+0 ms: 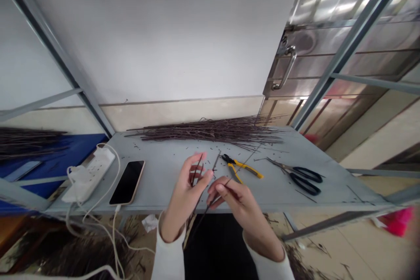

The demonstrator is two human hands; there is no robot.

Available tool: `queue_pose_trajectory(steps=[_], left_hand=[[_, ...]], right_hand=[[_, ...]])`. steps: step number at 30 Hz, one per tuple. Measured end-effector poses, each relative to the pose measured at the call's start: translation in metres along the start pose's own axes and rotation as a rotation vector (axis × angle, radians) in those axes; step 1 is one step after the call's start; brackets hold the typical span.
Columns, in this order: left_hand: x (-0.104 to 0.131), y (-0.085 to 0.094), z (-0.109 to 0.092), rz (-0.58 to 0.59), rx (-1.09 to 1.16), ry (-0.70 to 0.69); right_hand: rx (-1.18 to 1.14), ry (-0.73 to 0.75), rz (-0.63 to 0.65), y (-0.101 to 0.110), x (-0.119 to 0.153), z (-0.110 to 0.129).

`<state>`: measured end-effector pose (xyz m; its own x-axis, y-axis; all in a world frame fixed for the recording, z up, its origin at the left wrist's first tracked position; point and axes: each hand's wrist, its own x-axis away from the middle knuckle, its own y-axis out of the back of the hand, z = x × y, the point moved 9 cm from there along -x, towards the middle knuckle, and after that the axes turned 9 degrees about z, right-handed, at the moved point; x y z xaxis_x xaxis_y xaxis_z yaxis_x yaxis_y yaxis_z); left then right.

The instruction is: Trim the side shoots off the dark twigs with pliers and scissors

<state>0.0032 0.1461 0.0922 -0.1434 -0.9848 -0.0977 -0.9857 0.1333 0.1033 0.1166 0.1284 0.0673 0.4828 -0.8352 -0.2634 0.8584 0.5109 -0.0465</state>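
Observation:
Near the table's front edge, my left hand (187, 186) is curled around a few thin dark twigs (196, 170) that slant up past its fingers. Just to its right, my right hand (234, 197) pinches another thin dark twig (207, 211), whose lower end runs down toward my lap. The hands are close together but apart. Beyond them lie yellow-handled cutting pliers (244, 168) with dark jaws. Farther right rest scissors (300, 175) with dark blue handles, their blades pointing left. A large bundle of dark twigs (206, 131) stretches along the back of the table.
A phone (127, 182) on a cable and a white power strip (90, 175) sit at the left of the grey table (160, 179). Metal frame posts (331, 70) rise at both sides. A blue table (70, 151) with more twigs stands left. Twig scraps litter the floor.

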Motion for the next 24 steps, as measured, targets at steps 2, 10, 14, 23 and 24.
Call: queue_pose_trajectory(steps=[2, 10, 14, 23, 24], left_hand=[[0.004, 0.006, -0.009, -0.002, -0.006, -0.089], [0.028, 0.044, -0.068, -0.357, -0.337, -0.494], [0.032, 0.053, -0.084, -0.409, -0.523, -0.497], [0.030, 0.066, -0.015, -0.260, 0.090, -0.490], [0.030, 0.062, -0.009, -0.220, 0.084, -0.480]], right_hand=[[0.059, 0.032, -0.006, 0.008, -0.006, 0.012], [0.266, 0.080, 0.021, 0.022, -0.046, 0.062], [0.260, 0.081, 0.022, 0.023, -0.057, 0.067], [0.220, 0.092, 0.017, 0.030, -0.076, 0.052], [0.219, 0.097, 0.015, 0.032, -0.079, 0.050]])
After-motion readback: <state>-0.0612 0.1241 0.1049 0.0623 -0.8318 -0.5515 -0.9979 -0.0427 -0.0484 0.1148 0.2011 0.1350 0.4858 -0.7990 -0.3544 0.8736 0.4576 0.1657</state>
